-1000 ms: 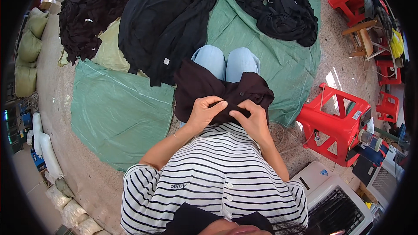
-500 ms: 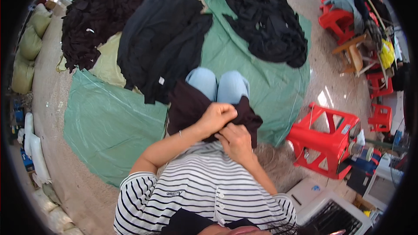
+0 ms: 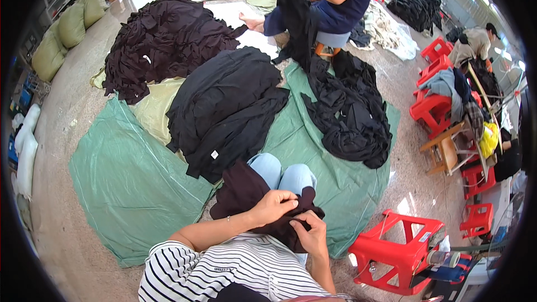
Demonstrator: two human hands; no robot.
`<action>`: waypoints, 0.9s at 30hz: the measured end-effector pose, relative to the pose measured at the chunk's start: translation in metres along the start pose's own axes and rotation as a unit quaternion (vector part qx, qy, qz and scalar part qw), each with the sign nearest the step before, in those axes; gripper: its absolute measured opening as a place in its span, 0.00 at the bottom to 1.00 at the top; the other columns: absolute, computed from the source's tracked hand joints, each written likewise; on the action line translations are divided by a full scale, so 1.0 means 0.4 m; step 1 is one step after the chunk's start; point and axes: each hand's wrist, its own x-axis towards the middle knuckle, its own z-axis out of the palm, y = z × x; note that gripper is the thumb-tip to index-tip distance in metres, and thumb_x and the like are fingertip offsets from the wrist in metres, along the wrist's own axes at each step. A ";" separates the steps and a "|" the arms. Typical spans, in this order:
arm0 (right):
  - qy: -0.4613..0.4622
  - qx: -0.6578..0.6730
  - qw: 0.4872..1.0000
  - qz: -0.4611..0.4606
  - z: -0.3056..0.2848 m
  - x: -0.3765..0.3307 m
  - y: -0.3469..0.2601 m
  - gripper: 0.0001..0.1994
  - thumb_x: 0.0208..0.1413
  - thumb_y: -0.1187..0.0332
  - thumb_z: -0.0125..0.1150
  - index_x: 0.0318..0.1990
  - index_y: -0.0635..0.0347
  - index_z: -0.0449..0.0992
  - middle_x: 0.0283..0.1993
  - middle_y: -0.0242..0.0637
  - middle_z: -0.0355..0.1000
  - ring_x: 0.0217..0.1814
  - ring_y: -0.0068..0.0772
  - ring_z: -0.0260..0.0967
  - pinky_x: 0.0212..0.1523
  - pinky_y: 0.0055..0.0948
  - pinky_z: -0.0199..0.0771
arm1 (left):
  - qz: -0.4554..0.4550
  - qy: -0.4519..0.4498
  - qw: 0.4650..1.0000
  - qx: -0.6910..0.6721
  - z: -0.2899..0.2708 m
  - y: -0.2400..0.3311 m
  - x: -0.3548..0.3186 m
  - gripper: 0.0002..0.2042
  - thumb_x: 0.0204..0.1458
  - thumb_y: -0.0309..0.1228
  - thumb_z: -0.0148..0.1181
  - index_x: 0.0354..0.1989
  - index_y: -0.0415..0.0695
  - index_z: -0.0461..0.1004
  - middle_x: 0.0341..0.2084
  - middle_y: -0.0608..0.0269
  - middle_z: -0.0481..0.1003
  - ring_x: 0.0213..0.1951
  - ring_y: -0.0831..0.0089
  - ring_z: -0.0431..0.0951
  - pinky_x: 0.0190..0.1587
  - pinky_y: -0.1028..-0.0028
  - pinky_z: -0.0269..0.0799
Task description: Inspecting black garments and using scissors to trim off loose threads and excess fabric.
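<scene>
We see left hand and right hand, fingertips together, pinching maroon garment on the lap (left forearm partly covers it); black clothes pile ahead, red stool right.

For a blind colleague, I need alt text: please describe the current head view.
A left hand and right hand work on a maroon garment over light-blue jeans. Ahead lie black garment piles partly on green sheeting and a maroon pile; a co-worker beyond holds up black cloth, and a red plastic stool stands at right.
</scene>
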 end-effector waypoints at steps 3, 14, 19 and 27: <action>0.081 0.181 0.980 0.005 0.027 -0.021 0.050 0.05 0.47 0.83 0.64 0.33 0.68 0.77 0.33 0.35 0.72 0.34 0.23 0.68 0.36 0.21 0.66 | 0.065 0.057 0.986 0.144 0.011 0.026 -0.007 0.08 0.56 0.27 0.60 0.36 0.34 0.77 0.25 0.68 0.78 0.29 0.86 0.71 0.32 0.79 0.69; 0.076 0.344 0.934 0.054 0.055 -0.014 -0.025 0.03 0.51 0.81 0.61 0.31 0.67 0.72 0.32 0.30 0.67 0.36 0.20 0.64 0.38 0.19 0.63 | -0.036 -0.023 0.995 -0.086 -0.009 0.003 -0.027 0.07 0.54 0.27 0.63 0.32 0.34 0.79 0.25 0.71 0.76 0.30 0.87 0.71 0.34 0.82 0.67; 0.112 -0.090 0.986 -0.089 0.060 -0.004 -0.048 0.07 0.46 0.82 0.64 0.32 0.64 0.73 0.29 0.41 0.71 0.31 0.40 0.69 0.34 0.32 0.69 | -0.031 -0.052 0.992 -0.113 -0.042 0.007 -0.023 0.08 0.53 0.29 0.63 0.28 0.36 0.79 0.22 0.74 0.74 0.28 0.88 0.68 0.31 0.82 0.63; 0.169 -0.121 0.970 -0.128 0.084 -0.017 -0.044 0.09 0.42 0.83 0.67 0.31 0.64 0.75 0.28 0.41 0.71 0.31 0.41 0.69 0.34 0.32 0.69 | -0.042 -0.054 0.996 -0.054 -0.041 -0.005 -0.030 0.07 0.53 0.28 0.62 0.29 0.36 0.79 0.22 0.72 0.74 0.27 0.87 0.68 0.29 0.81 0.63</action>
